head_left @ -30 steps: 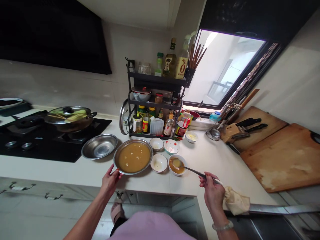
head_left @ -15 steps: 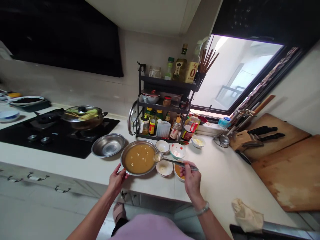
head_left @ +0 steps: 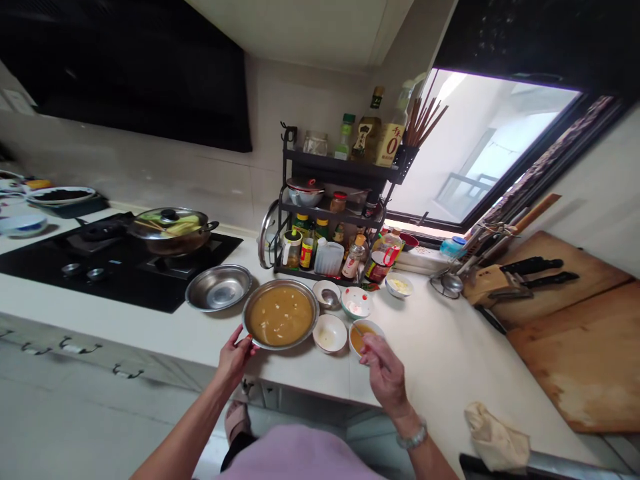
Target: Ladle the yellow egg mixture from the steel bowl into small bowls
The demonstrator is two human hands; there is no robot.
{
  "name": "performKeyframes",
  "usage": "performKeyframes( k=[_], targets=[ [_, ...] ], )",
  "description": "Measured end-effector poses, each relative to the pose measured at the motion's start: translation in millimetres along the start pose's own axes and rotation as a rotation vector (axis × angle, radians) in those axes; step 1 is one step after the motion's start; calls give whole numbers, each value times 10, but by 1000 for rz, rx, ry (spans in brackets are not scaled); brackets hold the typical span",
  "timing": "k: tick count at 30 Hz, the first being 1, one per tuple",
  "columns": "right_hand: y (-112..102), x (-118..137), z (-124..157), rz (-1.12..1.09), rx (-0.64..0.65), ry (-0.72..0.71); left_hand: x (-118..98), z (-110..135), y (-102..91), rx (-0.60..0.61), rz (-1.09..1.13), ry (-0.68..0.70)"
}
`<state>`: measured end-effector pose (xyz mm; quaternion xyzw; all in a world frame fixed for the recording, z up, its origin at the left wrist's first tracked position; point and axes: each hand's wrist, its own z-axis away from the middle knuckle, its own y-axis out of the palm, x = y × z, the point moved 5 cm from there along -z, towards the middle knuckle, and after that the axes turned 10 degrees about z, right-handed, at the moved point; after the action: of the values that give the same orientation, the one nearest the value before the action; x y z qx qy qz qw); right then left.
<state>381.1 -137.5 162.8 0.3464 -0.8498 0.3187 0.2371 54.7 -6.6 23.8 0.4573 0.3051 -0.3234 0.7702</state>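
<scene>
My left hand (head_left: pixel 234 355) grips the near rim of a round metal pan (head_left: pixel 253 335) filled with yellow-brown liquid. My right hand (head_left: pixel 385 374) is closed on the handle of a metal spoon (head_left: pixel 331 297). The handle crosses over a small bowl of brown sauce (head_left: pixel 359 335), and the spoon's head rests at a small white bowl (head_left: pixel 321 288) behind the pan. An empty white bowl (head_left: pixel 330 333) and a patterned bowl (head_left: pixel 356 303) sit between them.
An empty steel bowl (head_left: pixel 219 288) lies left of the pan. A lidded wok (head_left: pixel 170 231) sits on the black hob (head_left: pixel 60 280). A spice rack (head_left: pixel 330 213) stands behind. A knife block (head_left: pixel 500 283), cutting boards (head_left: pixel 585 347) and a cloth (head_left: pixel 495 440) are on the right.
The spoon went from the sauce bowl to the pan's right rim, then on to the small white bowl behind it. My right hand drew closer to the counter edge. The left hand stayed on the pan.
</scene>
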Motion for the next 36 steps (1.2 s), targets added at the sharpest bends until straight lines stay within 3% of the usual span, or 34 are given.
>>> performKeyframes(
  k=[3, 6, 12, 21, 24, 30, 36],
  targets=[
    [-357, -135, 70, 91, -99, 161, 13, -17, -23, -17, -6, -4],
    [-607, -248, 205, 175, -111, 261, 6, -14, -25, -33, -2, -7],
    [-732, -430, 502, 181, -112, 441, -10, 5, -7, -23, 16, -7],
    [-929, -721, 672, -148, -562, 842, -32, 29, 11, -32, -21, -7],
    [-970, -729, 667, -231, -608, 864, -34, 30, 13, -40, -24, -10],
    [-961, -571, 519, -213, -564, 827, -37, 41, 21, -48, -18, -15],
    [-739, -420, 250, -241, -505, 788, -43, 61, 41, -46, 8, -24]
  ],
)
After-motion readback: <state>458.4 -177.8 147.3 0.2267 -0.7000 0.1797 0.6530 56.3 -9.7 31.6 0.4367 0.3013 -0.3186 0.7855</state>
